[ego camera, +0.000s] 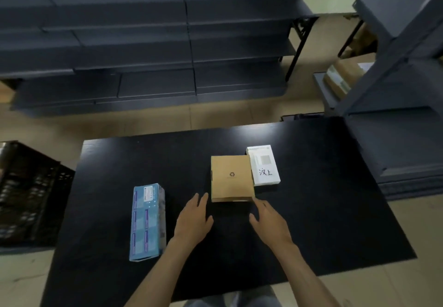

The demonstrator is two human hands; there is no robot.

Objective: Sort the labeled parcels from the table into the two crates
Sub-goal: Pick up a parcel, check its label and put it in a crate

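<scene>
Left hand [193,220] and right hand [268,222]: both open, fingers straight, holding nothing. Brown box [231,178] lies on the table [311,210] just ahead, between my hands; recycling mark on top. White box [263,165] beyond my right fingertips, handwritten "汶上". Blue box [147,221] left of my left hand, print unreadable.

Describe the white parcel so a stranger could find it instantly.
Start at the black table. On its far right side lies the white parcel, beside the brown cardboard box. Alone among the three parcels, it bears handwritten black characters.
</scene>
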